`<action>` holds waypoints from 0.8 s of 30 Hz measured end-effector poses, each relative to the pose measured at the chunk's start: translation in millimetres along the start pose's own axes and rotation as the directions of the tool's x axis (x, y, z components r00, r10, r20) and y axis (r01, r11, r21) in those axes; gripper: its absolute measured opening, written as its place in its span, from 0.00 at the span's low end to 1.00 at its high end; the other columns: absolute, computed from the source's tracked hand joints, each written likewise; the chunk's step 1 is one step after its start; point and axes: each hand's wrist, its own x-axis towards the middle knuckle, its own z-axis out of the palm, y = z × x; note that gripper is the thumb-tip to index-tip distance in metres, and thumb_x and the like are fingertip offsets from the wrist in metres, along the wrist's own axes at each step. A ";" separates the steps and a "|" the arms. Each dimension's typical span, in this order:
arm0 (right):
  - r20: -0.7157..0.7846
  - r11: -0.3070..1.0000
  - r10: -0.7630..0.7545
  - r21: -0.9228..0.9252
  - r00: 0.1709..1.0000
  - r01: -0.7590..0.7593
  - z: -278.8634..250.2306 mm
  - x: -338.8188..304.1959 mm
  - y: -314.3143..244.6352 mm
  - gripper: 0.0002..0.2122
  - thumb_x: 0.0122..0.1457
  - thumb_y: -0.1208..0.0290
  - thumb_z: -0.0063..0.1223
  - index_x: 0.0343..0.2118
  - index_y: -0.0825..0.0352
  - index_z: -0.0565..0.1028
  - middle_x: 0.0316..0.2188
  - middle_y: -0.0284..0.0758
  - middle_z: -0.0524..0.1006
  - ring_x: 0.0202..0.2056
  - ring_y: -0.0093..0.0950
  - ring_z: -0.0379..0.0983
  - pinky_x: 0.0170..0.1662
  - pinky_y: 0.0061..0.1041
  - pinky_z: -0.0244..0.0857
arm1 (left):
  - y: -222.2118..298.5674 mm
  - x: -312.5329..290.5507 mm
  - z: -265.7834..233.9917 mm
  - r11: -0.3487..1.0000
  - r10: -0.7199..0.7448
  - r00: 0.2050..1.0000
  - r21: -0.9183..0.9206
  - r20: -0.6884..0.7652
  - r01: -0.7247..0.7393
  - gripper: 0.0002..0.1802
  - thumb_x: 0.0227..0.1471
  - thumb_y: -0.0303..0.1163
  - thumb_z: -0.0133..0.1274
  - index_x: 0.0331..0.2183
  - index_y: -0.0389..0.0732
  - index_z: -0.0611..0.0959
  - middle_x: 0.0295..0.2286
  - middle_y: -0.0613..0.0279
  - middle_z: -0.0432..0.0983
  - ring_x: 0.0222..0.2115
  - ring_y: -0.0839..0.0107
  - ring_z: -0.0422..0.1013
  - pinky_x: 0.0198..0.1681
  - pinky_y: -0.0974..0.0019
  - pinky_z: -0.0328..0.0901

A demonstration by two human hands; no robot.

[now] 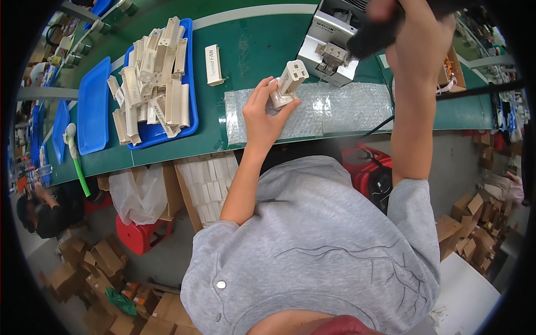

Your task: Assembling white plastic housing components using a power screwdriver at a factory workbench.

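Observation:
My left hand (pixel 261 114) is closed around a small cream plastic casing (pixel 291 78), held tilted just above the bubble wrap. Its end with round holes faces up and to the right. Up at the right, my right hand (pixel 421 42) is raised and grips a black object (pixel 374 36). Motion blur and the frame's edge keep me from making out its kind. Beneath it stands a silver-white bench machine (pixel 330 47) with a metal block on its front. A similar long cream casing (pixel 213 65) lies alone on the green table, left of my left hand.
A blue tray (pixel 192 106) is heaped with cream casings (pixel 148 78). Another blue tray (pixel 94 106) lies to its left. Bubble wrap (pixel 352 109) covers the table's near edge. Black cable runs at the right. Below stand a box of white pieces (pixel 209 184) and a red stool (pixel 137 237).

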 end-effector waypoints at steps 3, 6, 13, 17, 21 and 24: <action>0.033 0.999 0.021 0.044 0.999 -0.022 1.7 -24.0 -13.7 0.06 0.54 0.82 0.58 0.33 0.70 0.72 0.15 0.31 0.70 0.13 0.21 0.65 0.20 0.22 0.63 | 5.0 2.3 2.3 0.999 -0.034 0.999 -0.023 0.006 0.034 0.29 0.39 0.33 0.77 0.43 0.33 0.82 0.48 0.44 0.80 0.44 0.58 0.80 0.46 0.61 0.74; 0.100 0.999 0.011 0.045 0.995 -0.016 12.9 -33.1 -19.5 0.08 0.55 0.81 0.59 0.35 0.70 0.72 0.16 0.32 0.71 0.14 0.21 0.67 0.21 0.20 0.64 | 6.3 1.4 1.8 1.000 -0.012 1.000 0.011 0.006 0.012 0.29 0.40 0.33 0.77 0.43 0.33 0.82 0.49 0.44 0.79 0.45 0.57 0.80 0.46 0.61 0.74; 0.106 0.993 -0.048 0.112 0.993 0.036 29.1 -28.3 5.1 0.05 0.52 0.82 0.62 0.29 0.69 0.75 0.16 0.27 0.73 0.15 0.16 0.69 0.19 0.18 0.60 | 3.9 3.8 5.2 0.999 -0.025 0.999 -0.026 0.027 0.026 0.31 0.42 0.35 0.76 0.46 0.32 0.81 0.50 0.39 0.77 0.45 0.50 0.79 0.45 0.57 0.76; 0.111 0.989 -0.066 0.142 0.992 0.050 30.6 -26.0 14.5 0.05 0.52 0.82 0.61 0.27 0.69 0.75 0.16 0.27 0.73 0.15 0.16 0.69 0.19 0.18 0.60 | -0.3 1.7 5.5 0.999 -0.033 0.999 -0.037 0.011 0.033 0.30 0.42 0.33 0.75 0.46 0.31 0.81 0.50 0.37 0.77 0.47 0.50 0.79 0.45 0.58 0.76; 0.214 0.685 -0.568 -0.412 0.795 0.601 15.9 -8.1 72.2 0.05 0.54 0.76 0.62 0.32 0.61 0.79 0.16 0.26 0.75 0.14 0.18 0.69 0.17 0.19 0.56 | 3.2 3.8 7.2 0.994 -0.065 0.998 -0.082 0.023 0.067 0.30 0.42 0.33 0.75 0.46 0.31 0.81 0.50 0.36 0.77 0.48 0.50 0.79 0.46 0.58 0.75; 0.557 -0.097 -0.735 -0.651 0.387 0.752 12.8 -1.8 92.9 0.09 0.55 0.70 0.64 0.39 0.55 0.83 0.16 0.25 0.76 0.14 0.20 0.70 0.15 0.19 0.52 | 2.4 3.7 5.7 0.997 -0.062 0.998 -0.041 0.025 0.063 0.31 0.42 0.33 0.75 0.46 0.31 0.81 0.50 0.37 0.77 0.47 0.50 0.79 0.47 0.58 0.75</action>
